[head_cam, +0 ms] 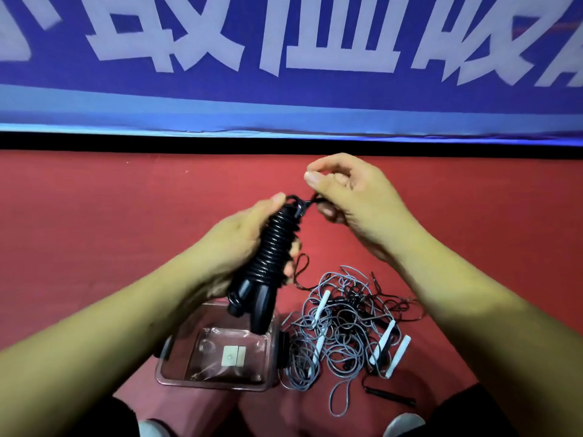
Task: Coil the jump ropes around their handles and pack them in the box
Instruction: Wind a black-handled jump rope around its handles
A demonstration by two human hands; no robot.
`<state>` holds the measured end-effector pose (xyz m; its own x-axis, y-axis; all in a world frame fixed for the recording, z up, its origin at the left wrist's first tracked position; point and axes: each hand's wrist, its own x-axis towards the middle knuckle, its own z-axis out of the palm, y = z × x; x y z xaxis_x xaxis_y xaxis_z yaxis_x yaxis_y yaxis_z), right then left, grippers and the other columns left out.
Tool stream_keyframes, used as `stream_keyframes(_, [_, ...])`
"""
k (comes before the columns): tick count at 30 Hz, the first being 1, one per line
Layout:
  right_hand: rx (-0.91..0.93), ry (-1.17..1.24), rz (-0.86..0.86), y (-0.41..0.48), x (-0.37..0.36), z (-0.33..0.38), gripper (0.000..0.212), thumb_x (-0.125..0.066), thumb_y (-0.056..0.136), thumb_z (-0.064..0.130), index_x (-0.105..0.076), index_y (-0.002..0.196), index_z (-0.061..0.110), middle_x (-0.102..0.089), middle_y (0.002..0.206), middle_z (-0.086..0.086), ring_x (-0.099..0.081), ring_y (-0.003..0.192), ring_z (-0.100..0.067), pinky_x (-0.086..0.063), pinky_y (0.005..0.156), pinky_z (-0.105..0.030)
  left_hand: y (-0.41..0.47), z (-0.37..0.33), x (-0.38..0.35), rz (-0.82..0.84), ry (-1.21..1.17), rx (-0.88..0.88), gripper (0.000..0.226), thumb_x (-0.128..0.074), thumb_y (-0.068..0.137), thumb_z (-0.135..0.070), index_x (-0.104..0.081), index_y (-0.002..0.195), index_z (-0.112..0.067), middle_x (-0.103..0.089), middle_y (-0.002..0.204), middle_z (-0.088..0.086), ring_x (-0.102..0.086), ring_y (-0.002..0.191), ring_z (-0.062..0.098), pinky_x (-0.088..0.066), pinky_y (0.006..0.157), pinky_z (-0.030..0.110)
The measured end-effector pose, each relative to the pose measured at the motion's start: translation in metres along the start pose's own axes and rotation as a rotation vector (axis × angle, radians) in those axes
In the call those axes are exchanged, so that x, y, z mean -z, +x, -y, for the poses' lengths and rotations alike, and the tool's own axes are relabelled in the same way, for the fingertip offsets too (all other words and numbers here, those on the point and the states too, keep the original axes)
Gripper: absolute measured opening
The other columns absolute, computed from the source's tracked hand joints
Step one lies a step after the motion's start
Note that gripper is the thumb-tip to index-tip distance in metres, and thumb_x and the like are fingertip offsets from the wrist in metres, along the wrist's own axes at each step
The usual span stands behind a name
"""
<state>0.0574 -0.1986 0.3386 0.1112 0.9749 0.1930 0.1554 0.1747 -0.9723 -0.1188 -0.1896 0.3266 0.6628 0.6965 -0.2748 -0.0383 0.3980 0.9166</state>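
Across the 12 o'clock side of your view runs the blue banner (284,42), and below it the red floor (94,216) carries everything else. At about 5 o'clock lies the biggest share of what is left: a loose tangle of grey ropes (344,323) with several white handles (400,354) in it, none of it wound, and a lone black handle (391,395) at its near edge. Just to the tangle's 9 o'clock side, at your 6 o'clock, sits the clear box (202,384), open, with no rope packed inside as far as can be seen. Above the box's far edge you hold the black jump rope (277,244), already wrapped in tight turns round its paired handles. Your left hand (233,244) is clasped round that bundle, while your right hand (353,200) pinches the short rope end (307,203) at the bundle's top, at 1 o'clock from it. By the look of it, the first rope is nearly finished: the tail wants securing, then the bundle goes into the box, and the whole grey pile follows.
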Motion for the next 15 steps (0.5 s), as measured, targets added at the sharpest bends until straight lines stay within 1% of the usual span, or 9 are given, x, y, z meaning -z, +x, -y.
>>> stream_keyframes(2, [-0.119, 0.307, 0.034, -0.006, 0.0, 0.004, 0.012, -0.061, 0.089, 0.0, -0.061, 0.101, -0.001, -0.052, 0.069, -0.004, -0.044, 0.057, -0.016, -0.03, 0.049, -0.023, 0.001, -0.004, 0.002, -0.018, -0.07, -0.057, 0.046, -0.043, 0.096, -0.05, -0.05, 0.111, -0.008, -0.055, 0.069, 0.012, -0.053, 0.051, 0.025, -0.052, 0.054, 0.035])
stream_keyframes(3, [-0.141, 0.392, 0.044, -0.008, -0.001, 0.003, 0.012, -0.058, 0.09, -0.003, -0.061, 0.101, -0.005, -0.054, 0.072, -0.006, -0.045, 0.059, -0.015, -0.03, 0.05, -0.023, 0.001, -0.005, 0.0, -0.019, -0.092, -0.064, 0.046, -0.043, 0.095, -0.051, -0.051, 0.112, -0.009, -0.055, 0.069, 0.013, -0.052, 0.052, 0.025, -0.052, 0.054, 0.035])
stream_keyframes(5, [-0.156, 0.51, 0.045, -0.01, -0.001, 0.003, 0.016, -0.052, 0.094, -0.001, -0.062, 0.104, -0.008, -0.061, 0.079, -0.008, -0.047, 0.061, -0.014, -0.034, 0.052, -0.023, 0.004, -0.001, -0.002, 0.001, -0.111, -0.076, 0.046, -0.041, 0.095, -0.051, -0.053, 0.108, -0.008, -0.053, 0.07, 0.013, -0.052, 0.051, 0.025, -0.052, 0.054, 0.036])
stream_keyframes(8, [-0.153, 0.582, 0.062, -0.01, 0.005, 0.006, 0.02, -0.047, 0.098, 0.005, -0.064, 0.104, -0.005, -0.069, 0.092, -0.01, -0.052, 0.061, -0.012, -0.04, 0.053, -0.02, 0.008, 0.001, -0.007, 0.035, -0.181, -0.097, 0.047, -0.039, 0.095, -0.053, -0.053, 0.104, -0.009, -0.053, 0.068, 0.011, -0.051, 0.049, 0.025, -0.052, 0.052, 0.034])
stream_keyframes(10, [-0.138, 0.607, 0.083, -0.01, 0.008, 0.009, 0.021, -0.045, 0.099, 0.006, -0.064, 0.102, -0.002, -0.07, 0.097, -0.015, -0.055, 0.06, -0.012, -0.045, 0.054, -0.018, 0.009, -0.001, -0.008, 0.05, -0.225, -0.107, 0.047, -0.039, 0.094, -0.054, -0.053, 0.107, -0.011, -0.053, 0.068, 0.011, -0.051, 0.048, 0.024, -0.051, 0.051, 0.033])
stream_keyframes(13, [-0.142, 0.638, 0.074, -0.009, 0.008, 0.008, 0.021, -0.045, 0.1, 0.009, -0.064, 0.1, 0.0, -0.071, 0.095, -0.016, -0.056, 0.057, -0.012, -0.048, 0.053, -0.017, 0.011, 0.001, -0.008, 0.049, -0.261, -0.179, 0.046, -0.039, 0.095, -0.053, -0.051, 0.118, -0.015, -0.054, 0.07, 0.011, -0.051, 0.049, 0.023, -0.051, 0.051, 0.034])
stream_keyframes(15, [-0.148, 0.661, 0.071, -0.008, 0.005, 0.008, 0.021, -0.045, 0.101, 0.008, -0.062, 0.104, -0.003, -0.07, 0.091, -0.017, -0.058, 0.059, -0.013, -0.05, 0.055, -0.018, 0.012, 0.004, -0.006, 0.034, -0.264, -0.197, 0.046, -0.04, 0.096, -0.052, -0.051, 0.123, -0.017, -0.054, 0.071, 0.012, -0.051, 0.05, 0.023, -0.051, 0.051, 0.035])
